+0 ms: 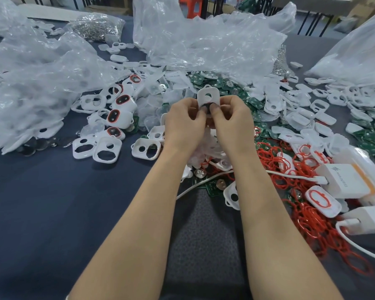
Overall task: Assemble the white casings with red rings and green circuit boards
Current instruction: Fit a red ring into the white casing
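Both hands hold one white casing (208, 95) upright above the middle of the table. My left hand (185, 124) pinches its left lower edge, and my right hand (234, 122) pinches the right lower edge. Thumbs press at the casing's dark lower opening. Loose red rings (275, 163) lie in a heap to the right. Green circuit boards (223, 85) are scattered behind the hands and at the far right. Casings fitted with red rings (122, 100) lie in a row to the left. Empty white casings (105, 150) lie near the left forearm.
Crumpled clear plastic bags (203, 44) cover the back and left of the dark table (41, 202). White chargers (346, 182) with a cable (203, 180) lie at the right. A bag of metal parts (95, 27) stands at the back left. A casing with a red ring (321, 198) lies near the chargers.
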The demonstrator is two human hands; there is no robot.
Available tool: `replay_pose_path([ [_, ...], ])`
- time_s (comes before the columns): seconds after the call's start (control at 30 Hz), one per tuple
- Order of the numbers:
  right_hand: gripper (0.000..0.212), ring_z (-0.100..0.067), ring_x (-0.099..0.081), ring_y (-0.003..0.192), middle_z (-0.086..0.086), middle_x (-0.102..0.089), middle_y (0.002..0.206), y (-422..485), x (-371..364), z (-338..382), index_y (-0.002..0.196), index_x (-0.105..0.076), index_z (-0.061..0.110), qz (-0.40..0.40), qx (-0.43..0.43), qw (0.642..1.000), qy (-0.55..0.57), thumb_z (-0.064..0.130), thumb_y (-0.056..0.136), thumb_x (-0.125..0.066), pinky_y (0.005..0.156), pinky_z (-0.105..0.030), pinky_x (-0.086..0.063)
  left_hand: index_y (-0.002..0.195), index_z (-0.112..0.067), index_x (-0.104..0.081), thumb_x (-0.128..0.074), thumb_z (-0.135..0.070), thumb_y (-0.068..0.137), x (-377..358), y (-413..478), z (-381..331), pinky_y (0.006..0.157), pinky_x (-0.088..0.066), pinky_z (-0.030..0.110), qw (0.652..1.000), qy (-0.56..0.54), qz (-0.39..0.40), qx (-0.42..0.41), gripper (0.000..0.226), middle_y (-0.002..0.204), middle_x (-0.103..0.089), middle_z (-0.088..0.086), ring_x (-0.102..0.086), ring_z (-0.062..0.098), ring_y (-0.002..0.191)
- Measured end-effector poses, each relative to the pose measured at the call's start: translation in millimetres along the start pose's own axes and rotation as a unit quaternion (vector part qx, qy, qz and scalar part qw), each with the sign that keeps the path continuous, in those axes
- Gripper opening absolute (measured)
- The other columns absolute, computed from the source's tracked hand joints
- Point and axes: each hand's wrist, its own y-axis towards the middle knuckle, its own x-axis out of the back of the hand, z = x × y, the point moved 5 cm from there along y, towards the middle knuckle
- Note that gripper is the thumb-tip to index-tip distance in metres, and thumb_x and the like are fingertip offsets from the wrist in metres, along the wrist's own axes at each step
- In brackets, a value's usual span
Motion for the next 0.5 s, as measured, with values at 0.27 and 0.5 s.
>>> replay_pose_path([
  [0.27, 0.008, -0.027, -0.065, 0.087, -0.006, -0.064, 0.085, 0.9, 2.8, -3.4, 0.087, -0.055, 0.010, -0.008, -0.016, 1.000, -0.013, 0.015, 0.093, -0.059, 0.083, -0.041, -0.052, 0.096, -0.006, -0.068, -0.056, -0.012, 0.093, 0.9, -9.7, -15.7, 0.073, -0.048, 0.027, 0.983, 0.139, -0.067, -0.100, 0.013, 0.081, -0.067, 0.000, -0.064, 0.019, 0.079],
  [0.5, 0.027, 0.000, -0.059, 0.075, 0.009, -0.062, 0.084, -2.2, 4.5, 5.6, 0.107, -0.062, 0.010, -0.034, 0.038, 0.999, -0.014, 0.030, 0.089, -0.066, 0.073, -0.017, -0.048, 0.100, -0.008, -0.067, -0.054, -0.013, 0.094, 7.6, -11.3, -17.2, 0.077, -0.048, 0.033, 0.971, 0.156, -0.117, -0.135, 0.015, 0.091, -0.068, 0.006, -0.061, 0.021, 0.084],
])
